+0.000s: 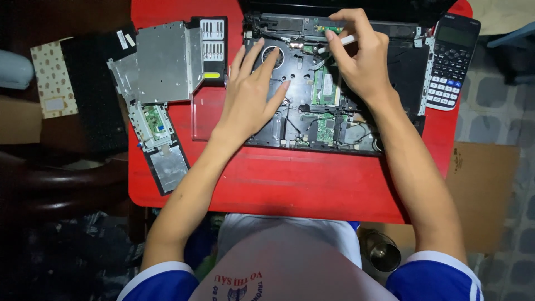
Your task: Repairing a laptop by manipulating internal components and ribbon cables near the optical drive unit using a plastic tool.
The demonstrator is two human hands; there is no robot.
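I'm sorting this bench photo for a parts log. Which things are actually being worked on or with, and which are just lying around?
In use:
- opened black laptop base with exposed green circuit boards
- thin white pen-like tool, gripped by the right hand
- left hand, flat on the base

Lying about:
- grey metal cover plate
- black calculator
- black keyboard panel
- removed black trim strip with a small board

I count one opened laptop base (334, 106), one calculator (452, 61), one red table (290, 184), one white tool (340, 43), one metal cup (384, 252) (down on the floor), and two hands, left hand (251, 100) and right hand (359, 61).
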